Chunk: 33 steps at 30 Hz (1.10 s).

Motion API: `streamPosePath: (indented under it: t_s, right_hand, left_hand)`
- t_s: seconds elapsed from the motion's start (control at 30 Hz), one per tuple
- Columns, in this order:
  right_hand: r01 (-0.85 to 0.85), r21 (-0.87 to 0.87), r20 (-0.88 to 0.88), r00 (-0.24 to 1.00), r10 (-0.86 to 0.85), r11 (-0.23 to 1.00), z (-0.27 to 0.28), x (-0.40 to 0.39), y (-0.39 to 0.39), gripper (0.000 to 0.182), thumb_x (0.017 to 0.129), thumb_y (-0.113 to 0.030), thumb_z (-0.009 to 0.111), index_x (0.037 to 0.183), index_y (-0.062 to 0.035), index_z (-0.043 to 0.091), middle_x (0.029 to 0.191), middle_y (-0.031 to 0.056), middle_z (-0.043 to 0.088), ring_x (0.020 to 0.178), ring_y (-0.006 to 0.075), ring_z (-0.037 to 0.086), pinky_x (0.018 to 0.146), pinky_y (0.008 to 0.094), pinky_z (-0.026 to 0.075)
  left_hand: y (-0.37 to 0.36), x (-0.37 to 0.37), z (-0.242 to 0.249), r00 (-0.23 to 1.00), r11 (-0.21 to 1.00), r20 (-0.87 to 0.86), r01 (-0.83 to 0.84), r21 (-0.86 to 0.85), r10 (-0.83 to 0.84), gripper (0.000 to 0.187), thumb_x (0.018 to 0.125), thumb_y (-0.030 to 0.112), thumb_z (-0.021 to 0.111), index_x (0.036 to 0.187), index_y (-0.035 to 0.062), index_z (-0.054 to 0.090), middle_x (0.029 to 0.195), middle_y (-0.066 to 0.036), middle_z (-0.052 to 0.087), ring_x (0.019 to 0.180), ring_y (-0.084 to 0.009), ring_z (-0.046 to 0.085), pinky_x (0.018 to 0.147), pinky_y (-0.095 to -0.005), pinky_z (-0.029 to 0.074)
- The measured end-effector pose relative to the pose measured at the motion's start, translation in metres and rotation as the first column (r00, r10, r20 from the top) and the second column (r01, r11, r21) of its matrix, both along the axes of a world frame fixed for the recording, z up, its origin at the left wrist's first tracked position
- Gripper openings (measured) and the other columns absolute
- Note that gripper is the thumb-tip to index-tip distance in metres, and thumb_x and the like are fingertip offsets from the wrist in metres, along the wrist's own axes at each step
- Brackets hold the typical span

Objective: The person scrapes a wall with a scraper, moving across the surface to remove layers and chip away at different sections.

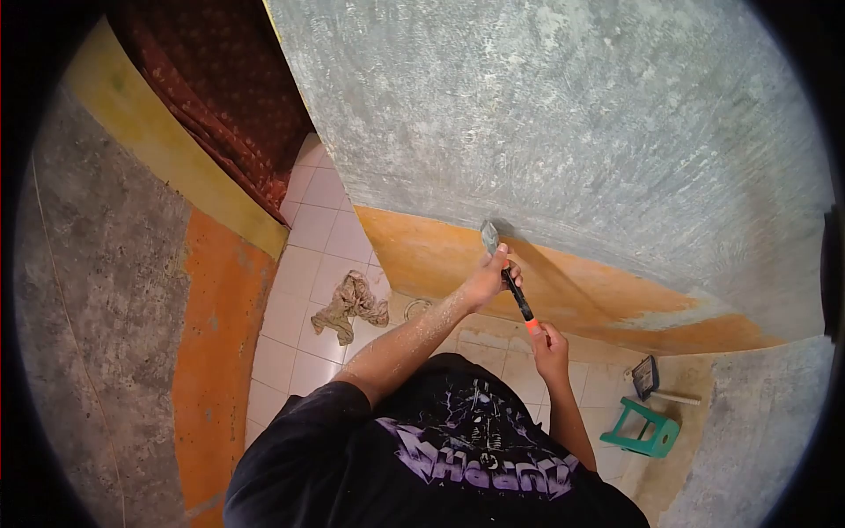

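Both my hands grip one long-handled scraper (518, 293) with a black handle and an orange end. Its grey, dusty head (489, 234) is up at the wall, near the line where grey surface meets orange paint; whether it touches is hard to tell. My left hand (489, 280) is closed around the handle just below the head, and pale flecks cover that forearm. Lower down, my right hand (551, 348) closes on the orange end. In front of me, the wall (546, 123) is rough grey above an orange band (431, 242).
A crumpled beige cloth (352, 305) lies on the tiled floor (295, 277). At the right stands a green plastic stool (641, 429), beside a dark-framed item (645, 377). A dark red curtain (211, 97) hangs in the doorway. Another grey and orange wall (224, 326) rises on the left.
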State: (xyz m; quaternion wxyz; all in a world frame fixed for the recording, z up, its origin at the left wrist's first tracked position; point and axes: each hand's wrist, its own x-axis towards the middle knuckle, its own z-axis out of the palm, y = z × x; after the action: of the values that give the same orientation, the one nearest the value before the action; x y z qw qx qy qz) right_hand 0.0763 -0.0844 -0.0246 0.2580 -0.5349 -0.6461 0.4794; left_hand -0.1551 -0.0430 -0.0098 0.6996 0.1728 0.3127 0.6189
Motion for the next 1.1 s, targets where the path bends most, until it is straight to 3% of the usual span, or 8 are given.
streamPosePath:
  t_s: [0.17, 0.3, 0.6, 0.8, 1.0, 1.1]
  right_hand:
    - [-0.020, 0.156, 0.075, 0.997, 0.009, 0.988, -0.003, -0.043, 0.000, 0.030, 0.094, -0.032, 0.065, 0.094, -0.0017, 0.067, 0.056, -0.0009, 0.045, 0.050, 0.0068, 0.039, 0.048, 0.0277, 0.031]
    - [-0.035, 0.065, 0.076, 0.997, 0.030, 0.997, -0.017, -0.052, -0.012, 0.030, 0.098, -0.029, 0.061, 0.099, 0.0000, 0.065, 0.059, -0.0049, 0.045, 0.053, 0.0044, 0.040, 0.048, 0.0243, 0.031]
    - [-0.070, 0.090, 0.056, 0.996, 0.065, 0.993, -0.022, -0.078, -0.015, 0.030, 0.099, -0.029, 0.060, 0.096, 0.0005, 0.064, 0.059, -0.0054, 0.043, 0.053, 0.0040, 0.037, 0.048, 0.0245, 0.029]
    - [-0.024, 0.088, -0.007, 1.000, 0.025, 0.996, -0.025, -0.106, -0.026, 0.031, 0.095, -0.032, 0.064, 0.093, -0.0019, 0.066, 0.053, -0.0016, 0.041, 0.050, 0.0073, 0.036, 0.048, 0.0288, 0.029]
    - [-0.014, 0.090, 0.030, 0.999, 0.011, 0.996, -0.022, -0.113, -0.032, 0.031, 0.095, -0.034, 0.064, 0.093, -0.0026, 0.067, 0.053, -0.0012, 0.042, 0.050, 0.0081, 0.037, 0.048, 0.0291, 0.030]
    - [-0.014, 0.099, 0.039, 0.999, 0.010, 0.995, -0.020, -0.119, -0.032, 0.032, 0.094, -0.034, 0.064, 0.094, -0.0025, 0.066, 0.053, 0.0029, 0.045, 0.049, 0.0119, 0.041, 0.048, 0.0311, 0.033]
  left_hand:
    - [-0.010, -0.037, -0.015, 0.993, 0.993, 0.006, -0.115, -0.031, 0.115, 0.039, 0.105, 0.045, 0.036, 0.118, 0.0086, 0.036, 0.078, -0.005, 0.044, 0.074, -0.0205, 0.052, 0.080, -0.0401, 0.048]
    - [-0.017, -0.054, -0.011, 0.996, 0.995, -0.019, -0.089, -0.038, 0.089, 0.037, 0.106, 0.044, 0.037, 0.117, 0.0083, 0.036, 0.077, -0.005, 0.044, 0.073, -0.0204, 0.051, 0.078, -0.0395, 0.048]
    - [-0.023, -0.076, -0.011, 0.990, 0.989, -0.051, -0.132, -0.071, 0.129, 0.037, 0.105, 0.042, 0.039, 0.118, 0.0078, 0.037, 0.075, -0.004, 0.042, 0.071, -0.0202, 0.050, 0.076, -0.0392, 0.048]
    - [-0.031, -0.098, -0.013, 0.987, 0.989, -0.090, -0.138, -0.061, 0.132, 0.040, 0.105, 0.044, 0.038, 0.119, 0.0065, 0.037, 0.073, -0.003, 0.041, 0.070, -0.0203, 0.050, 0.076, -0.0387, 0.047]
    - [-0.034, -0.104, -0.013, 0.985, 0.988, -0.090, -0.148, -0.039, 0.145, 0.039, 0.105, 0.044, 0.039, 0.117, 0.0065, 0.039, 0.072, -0.004, 0.041, 0.069, -0.0206, 0.049, 0.075, -0.0384, 0.047]
    - [-0.035, -0.108, -0.010, 0.975, 0.977, -0.106, -0.204, -0.059, 0.197, 0.038, 0.105, 0.043, 0.039, 0.114, 0.0068, 0.040, 0.072, -0.003, 0.040, 0.068, -0.0199, 0.047, 0.074, -0.0382, 0.046]
